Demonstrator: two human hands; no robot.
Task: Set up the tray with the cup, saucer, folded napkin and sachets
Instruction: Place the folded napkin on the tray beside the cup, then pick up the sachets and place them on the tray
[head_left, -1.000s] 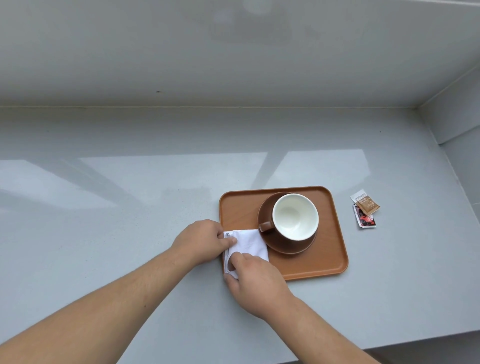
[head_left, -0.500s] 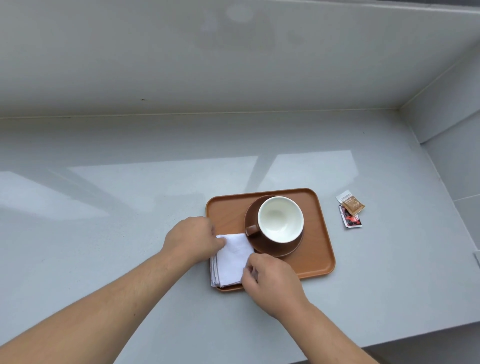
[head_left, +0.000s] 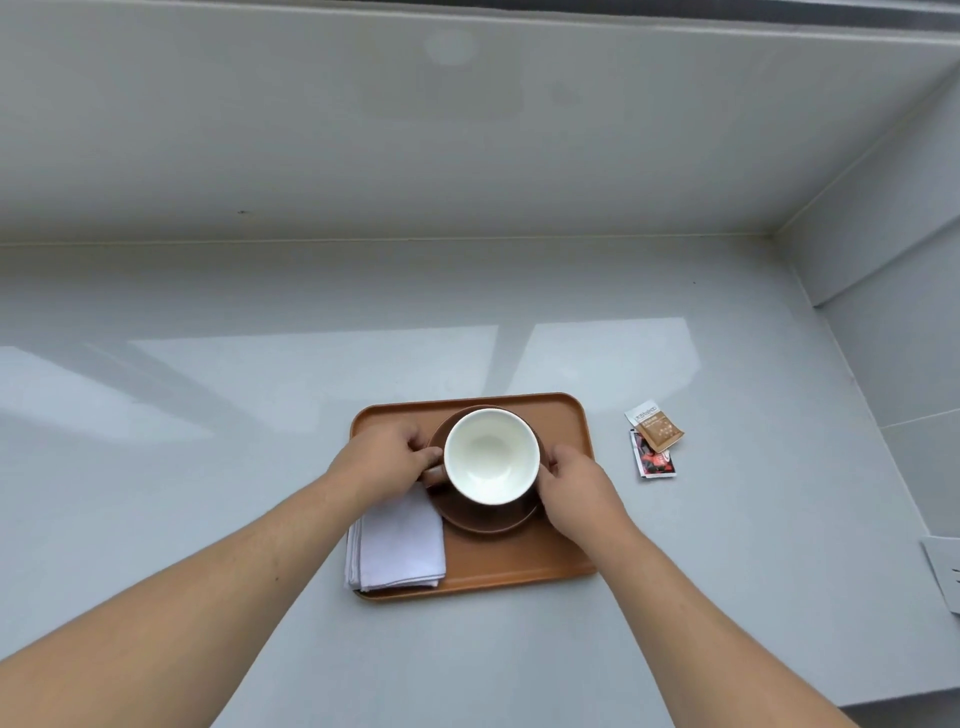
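An orange tray (head_left: 566, 426) lies on the grey counter. On it stands a brown saucer (head_left: 488, 519) bearing a cup (head_left: 491, 455), brown outside and white inside, empty. My left hand (head_left: 387, 457) grips the saucer's left rim by the cup's handle. My right hand (head_left: 574, 486) holds the saucer's right rim. A folded white napkin (head_left: 397, 545) rests on the tray's front left corner, free of both hands. Two sachets lie on the counter right of the tray: a brown sachet (head_left: 657, 427) overlapping a red and black sachet (head_left: 653, 460).
A grey wall runs along the back of the counter, and another wall closes it off on the right. A white wall plate (head_left: 943, 571) shows at the right edge. The counter's front edge runs below my right forearm.
Both hands have let go of the napkin, which now lies flat on the tray's front left corner. They have moved up to the saucer's two sides.
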